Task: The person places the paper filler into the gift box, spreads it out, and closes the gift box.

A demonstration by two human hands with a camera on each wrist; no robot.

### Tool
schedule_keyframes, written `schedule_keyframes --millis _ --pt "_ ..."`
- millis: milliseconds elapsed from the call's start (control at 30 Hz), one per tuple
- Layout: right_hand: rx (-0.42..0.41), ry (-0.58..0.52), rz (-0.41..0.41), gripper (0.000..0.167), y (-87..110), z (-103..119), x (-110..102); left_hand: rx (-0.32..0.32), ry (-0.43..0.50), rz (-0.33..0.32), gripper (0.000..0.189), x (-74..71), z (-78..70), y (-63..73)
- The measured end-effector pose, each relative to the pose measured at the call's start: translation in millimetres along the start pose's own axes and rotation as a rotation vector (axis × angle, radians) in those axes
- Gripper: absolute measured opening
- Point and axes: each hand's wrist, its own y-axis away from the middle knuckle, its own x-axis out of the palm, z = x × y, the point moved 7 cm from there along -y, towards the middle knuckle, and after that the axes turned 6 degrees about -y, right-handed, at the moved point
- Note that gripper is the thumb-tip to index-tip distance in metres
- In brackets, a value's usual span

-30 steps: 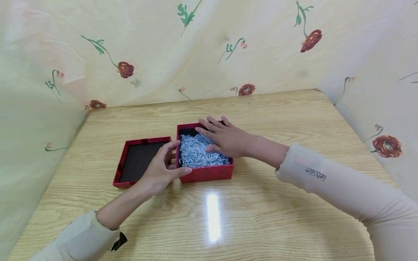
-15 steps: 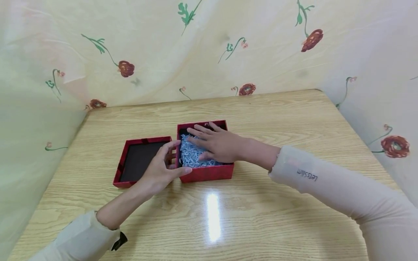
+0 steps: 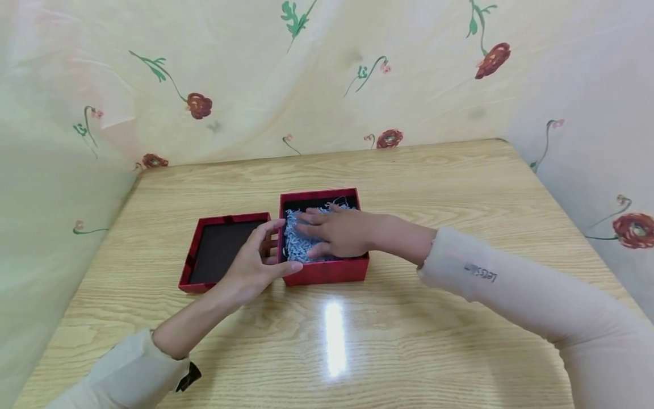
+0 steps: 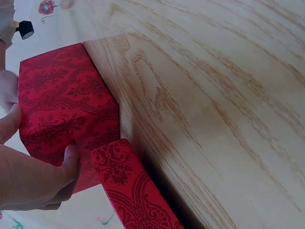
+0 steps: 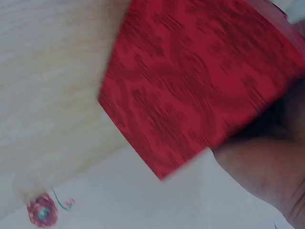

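Note:
A red patterned gift box (image 3: pixel 327 274) with a black inside stands on the table, filled with light blue shredded paper (image 3: pixel 296 241). My left hand (image 3: pixel 250 267) holds the box at its near left corner, thumb at the front and fingers along the left wall. In the left wrist view those fingertips touch the patterned side (image 4: pixel 66 90). My right hand (image 3: pixel 344 232) lies palm down on the shredded paper inside the rim, fingers spread toward the left. The right wrist view shows the box wall (image 5: pixel 190 71) with part of the right hand (image 5: pixel 267 171) over its edge.
The matching box lid (image 3: pixel 217 255) lies upturned just left of the box, black inside facing up, close beneath my left hand. A wooden table (image 3: pixel 434 187) bears everything. Cream cloth (image 3: pixel 245 74) with printed flowers hangs behind and at both sides.
My right hand has moved left and lower, from over the box's far right rim down onto the shredded paper. The paper's far edge shows again. My left hand stays at the corner.

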Motion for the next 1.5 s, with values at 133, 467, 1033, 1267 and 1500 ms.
schedule_keyframes --millis 133,467,1033,1267,1500 --pt "-0.015 -0.079 -0.075 0.066 17.2 1 -23 0.0 -0.007 0.0 0.08 0.0 -1.8 0.5" --pt "0.017 -0.099 -0.158 0.068 40.5 -11 -44 -0.01 -0.018 0.003 0.081 -0.4 -1.9 -0.2" --pt "0.086 -0.043 -0.228 0.071 47.3 -8 -47 0.006 -0.042 -0.01 0.085 -9.6 -3.1 0.1" --pt "0.1 -0.058 -0.251 0.071 47.5 -3 -49 -0.053 -0.06 -0.049 0.084 -28.1 4.0 4.1" --pt "0.056 -0.144 -0.257 0.069 42.5 5 -48 -0.109 -0.143 -0.11 0.074 -47.9 10.1 11.1"
